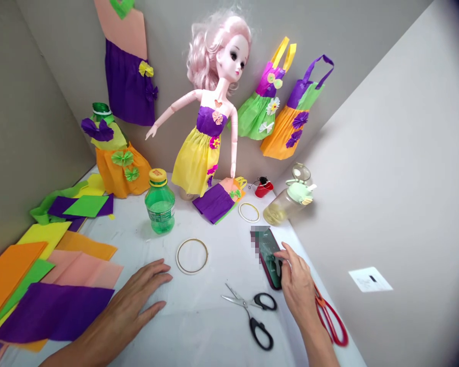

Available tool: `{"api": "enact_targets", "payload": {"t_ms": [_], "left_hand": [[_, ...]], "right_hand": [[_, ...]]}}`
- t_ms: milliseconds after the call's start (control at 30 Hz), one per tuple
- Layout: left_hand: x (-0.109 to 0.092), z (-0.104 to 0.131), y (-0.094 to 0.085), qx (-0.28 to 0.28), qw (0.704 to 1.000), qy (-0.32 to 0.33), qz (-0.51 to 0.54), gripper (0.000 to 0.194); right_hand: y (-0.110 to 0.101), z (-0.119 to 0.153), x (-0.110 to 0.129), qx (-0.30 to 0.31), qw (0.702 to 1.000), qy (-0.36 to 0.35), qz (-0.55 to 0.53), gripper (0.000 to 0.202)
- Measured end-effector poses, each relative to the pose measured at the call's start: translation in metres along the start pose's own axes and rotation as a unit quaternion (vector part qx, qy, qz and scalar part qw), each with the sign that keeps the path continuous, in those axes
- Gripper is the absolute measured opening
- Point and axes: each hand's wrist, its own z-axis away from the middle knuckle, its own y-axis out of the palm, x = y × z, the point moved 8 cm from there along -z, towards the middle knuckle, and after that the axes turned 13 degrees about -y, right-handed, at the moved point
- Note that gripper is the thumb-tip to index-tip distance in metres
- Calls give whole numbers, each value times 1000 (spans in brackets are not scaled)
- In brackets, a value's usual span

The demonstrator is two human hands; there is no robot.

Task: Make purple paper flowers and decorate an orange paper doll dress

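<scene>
My left hand (137, 293) lies on the white table, palm down and fingers spread, holding nothing. It is just left of a roll of tape (177, 260) that lies flat. At the right, my right hand (296, 278) is over the lower end of a smartphone (270, 252), with fingers apart and a fingertip at the screen. Whether that fingertip presses the glass I cannot tell. Black-handled scissors (246, 303) lie partly open between my hands. Red-handled scissors (334, 321) lie beside my right wrist, partly hidden by it.
Coloured sheets (61, 311) cover the left side. A green bottle (159, 209), a doll (210, 117) in a paper dress and a bottle in a dress (122, 168) stand behind. Further right are a second tape roll (249, 220), a red cup (263, 190) and a clear bottle (281, 206).
</scene>
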Motion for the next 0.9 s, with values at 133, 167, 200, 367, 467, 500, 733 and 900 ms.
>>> {"api": "enact_targets", "payload": {"t_ms": [133,167,200,367,467,500,733,900], "left_hand": [[1,-1,0,-1,1000,-3,7,35],[1,-1,0,0,1000,-3,8,35],[1,-1,-1,-1,1000,-3,10,35],[1,0,5,12,999,-15,28,35],[3,1,8,31,998,-26,41,35],[5,1,6,41,998,-32,44,35],[68,8,-96,6,983,-180,-19,41],[103,26,-135,32,965,-233,-116,60]], "right_hand": [[1,4,-2,14,1000,-7,2,43],[0,5,-3,10,1000,-7,3,42],[-1,5,-4,3,1000,-7,4,42],[-1,4,-3,12,1000,-23,7,39],[-11,2,-1,-20,999,-22,23,37],[-17,1,1,-39,999,-15,28,37],[-41,-9,51,-107,993,-37,20,32],[-17,-16,135,-59,971,-215,-82,22]]}}
